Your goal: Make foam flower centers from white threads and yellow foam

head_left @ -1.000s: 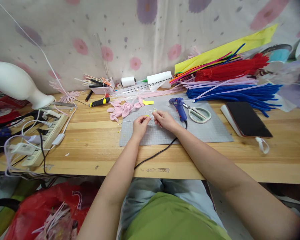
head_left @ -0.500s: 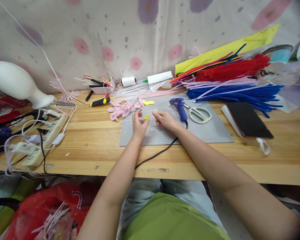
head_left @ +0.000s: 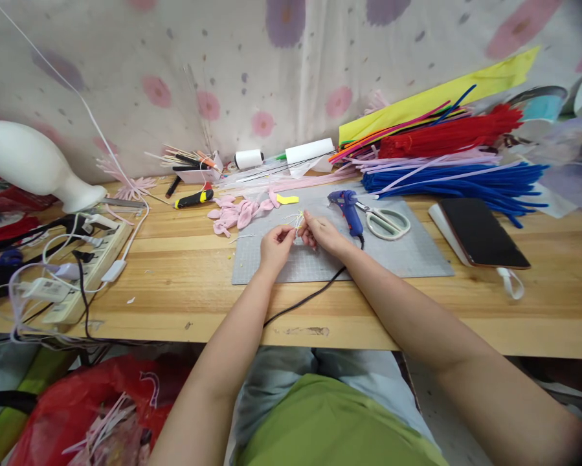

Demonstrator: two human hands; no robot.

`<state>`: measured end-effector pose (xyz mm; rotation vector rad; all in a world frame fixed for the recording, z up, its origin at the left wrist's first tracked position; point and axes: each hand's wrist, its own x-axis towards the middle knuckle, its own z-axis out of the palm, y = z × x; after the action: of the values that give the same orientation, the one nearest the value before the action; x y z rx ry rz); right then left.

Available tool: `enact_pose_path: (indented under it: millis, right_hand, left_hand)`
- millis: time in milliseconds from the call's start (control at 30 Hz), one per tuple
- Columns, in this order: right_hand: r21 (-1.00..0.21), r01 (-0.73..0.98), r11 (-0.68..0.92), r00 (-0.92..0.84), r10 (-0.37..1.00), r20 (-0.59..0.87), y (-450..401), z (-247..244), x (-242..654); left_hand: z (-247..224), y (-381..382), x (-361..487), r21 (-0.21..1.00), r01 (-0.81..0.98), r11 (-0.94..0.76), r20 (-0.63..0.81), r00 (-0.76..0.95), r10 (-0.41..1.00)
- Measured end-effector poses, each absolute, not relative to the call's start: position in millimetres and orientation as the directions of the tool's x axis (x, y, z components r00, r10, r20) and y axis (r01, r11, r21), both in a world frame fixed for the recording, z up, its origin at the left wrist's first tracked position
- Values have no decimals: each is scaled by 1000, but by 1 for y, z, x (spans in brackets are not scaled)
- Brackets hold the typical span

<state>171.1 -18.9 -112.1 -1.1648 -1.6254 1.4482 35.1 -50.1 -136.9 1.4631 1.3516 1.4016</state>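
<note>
Over the grey cutting mat [head_left: 397,259], both my hands meet around a bunch of thin white strands with pale yellow tips [head_left: 296,219]. My right hand [head_left: 321,233] is closed on the strands, which fan out toward the back left. With thumb and forefinger my left hand [head_left: 277,247] pinches at the base of the bunch, where a bit of yellow strip [head_left: 298,226] shows between the fingertips. The fingers hide most of that strip. A flat yellow piece [head_left: 287,200] lies behind the hands, beside pink fuzzy petal shapes [head_left: 237,212].
A blue glue gun [head_left: 347,213] and white-handled scissors [head_left: 388,223] lie right of my hands; a black cord crosses the mat's front edge. Bundles of blue pipe cleaners [head_left: 450,183] and red ones [head_left: 450,134] are back right. A phone [head_left: 485,232] lies right, a power strip [head_left: 89,272] left.
My left hand has closed its fingers and moved right to the strands, bringing the yellow piece against them. The right hand has turned slightly and stays on the bunch.
</note>
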Motion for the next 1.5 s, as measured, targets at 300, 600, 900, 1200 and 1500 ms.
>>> enact_pose_path:
  millis: [300, 600, 900, 1200, 1500]
  right_hand:
    - [-927, 306, 217, -396, 914, 83, -23, -113, 172]
    - [-955, 177, 237, -450, 883, 135, -21, -115, 171]
    - [-952, 193, 237, -437, 889, 133, -23, -117, 164]
    - [-829, 538, 153, -509, 843, -175, -18, -79, 217]
    - [-161, 985, -61, 47, 995, -88, -8, -74, 327]
  left_hand:
    - [-132, -52, 36, 971, 158, -179, 205, -168, 964]
    - [-116, -57, 39, 975, -219, 35, -63, -122, 991]
    - [-115, -55, 39, 942, -319, 107, -140, -84, 986]
    - [-117, -52, 35, 926, -377, 37, -118, -193, 974]
    - [-116, -51, 34, 902, -428, -63, -62, -272, 960]
